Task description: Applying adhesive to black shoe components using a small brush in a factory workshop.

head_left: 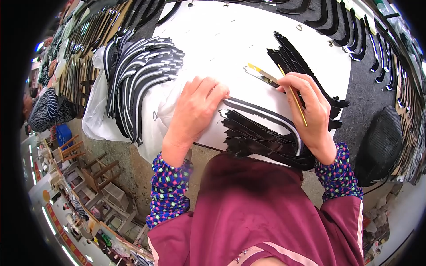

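My left hand (197, 108) is closed, thumb and fingers pinching the end of a curved black strip with a white stripe (262, 111). The strip arcs right over a pile of glossy black strips (257, 135) at the table's near edge. My right hand (308, 99) is closed around a thin yellow stick (294, 95). A slim tool with a yellow end (259, 71) points left from the same fingers; its exact kind is unclear. Beyond the right hand lies another bundle of black strips (293, 57). The left hand's fingertips partly hide the strip's end.
A fanned stack of striped strips (142, 71) rests on white plastic (95, 108) at the left. The white board (208, 35) covers the table's middle. Curved black pieces (328, 17) line the far right. A black mesh-covered object (384, 142) stands right; wooden stools (97, 173) stand left.
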`<act>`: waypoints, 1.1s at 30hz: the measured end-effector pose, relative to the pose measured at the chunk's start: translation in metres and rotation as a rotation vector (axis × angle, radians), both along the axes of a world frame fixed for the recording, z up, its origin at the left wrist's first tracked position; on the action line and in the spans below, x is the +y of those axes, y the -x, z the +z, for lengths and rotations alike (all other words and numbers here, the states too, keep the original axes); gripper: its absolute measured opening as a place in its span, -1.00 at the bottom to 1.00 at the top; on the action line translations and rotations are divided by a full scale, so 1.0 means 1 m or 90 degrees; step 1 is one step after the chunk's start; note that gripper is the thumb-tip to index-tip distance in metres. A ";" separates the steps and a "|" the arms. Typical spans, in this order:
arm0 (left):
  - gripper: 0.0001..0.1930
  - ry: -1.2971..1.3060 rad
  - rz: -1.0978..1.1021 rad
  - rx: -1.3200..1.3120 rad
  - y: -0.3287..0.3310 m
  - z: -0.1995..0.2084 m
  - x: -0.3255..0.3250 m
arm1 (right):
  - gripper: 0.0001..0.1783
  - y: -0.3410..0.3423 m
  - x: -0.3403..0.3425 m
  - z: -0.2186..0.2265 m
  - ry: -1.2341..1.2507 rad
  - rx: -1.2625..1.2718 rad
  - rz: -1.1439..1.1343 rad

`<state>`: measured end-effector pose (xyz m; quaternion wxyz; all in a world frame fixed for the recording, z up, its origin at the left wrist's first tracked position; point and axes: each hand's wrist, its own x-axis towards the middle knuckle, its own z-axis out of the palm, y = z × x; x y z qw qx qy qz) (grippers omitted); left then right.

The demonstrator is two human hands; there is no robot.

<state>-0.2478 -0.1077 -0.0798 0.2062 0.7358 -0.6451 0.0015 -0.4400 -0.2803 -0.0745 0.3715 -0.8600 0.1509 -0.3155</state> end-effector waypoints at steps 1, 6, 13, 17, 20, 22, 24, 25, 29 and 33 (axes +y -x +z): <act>-0.87 0.007 0.006 0.004 0.000 0.000 -0.001 | -0.70 0.002 0.000 0.001 -0.001 0.000 0.000; -0.90 0.051 0.221 0.199 0.023 -0.001 -0.019 | -0.68 0.009 0.003 0.005 -0.026 0.008 -0.002; -0.77 0.050 0.268 0.012 0.030 -0.012 -0.041 | -0.68 0.006 0.013 0.015 0.001 0.014 0.040; -0.75 0.114 0.272 0.025 0.029 -0.018 -0.047 | -0.65 0.007 0.019 0.004 -0.004 0.046 0.065; -0.82 0.114 0.282 0.052 0.030 -0.010 -0.040 | -0.63 0.005 0.016 -0.003 0.048 0.067 0.070; -0.88 0.091 0.279 0.073 0.036 -0.006 -0.031 | -0.63 0.004 0.015 -0.002 0.018 0.078 0.050; -0.86 0.096 0.244 0.071 0.041 -0.005 -0.018 | -0.63 0.003 0.014 0.000 0.014 0.084 0.054; -0.74 0.079 0.227 0.060 0.044 -0.008 -0.010 | -0.62 0.002 0.013 0.001 -0.001 0.095 0.056; -0.54 0.033 0.204 -0.034 0.048 -0.012 0.000 | -0.62 -0.004 0.014 0.011 -0.040 0.128 0.059; -0.56 0.020 0.201 -0.042 0.050 -0.009 0.001 | -0.63 -0.021 0.012 0.014 0.209 0.081 0.081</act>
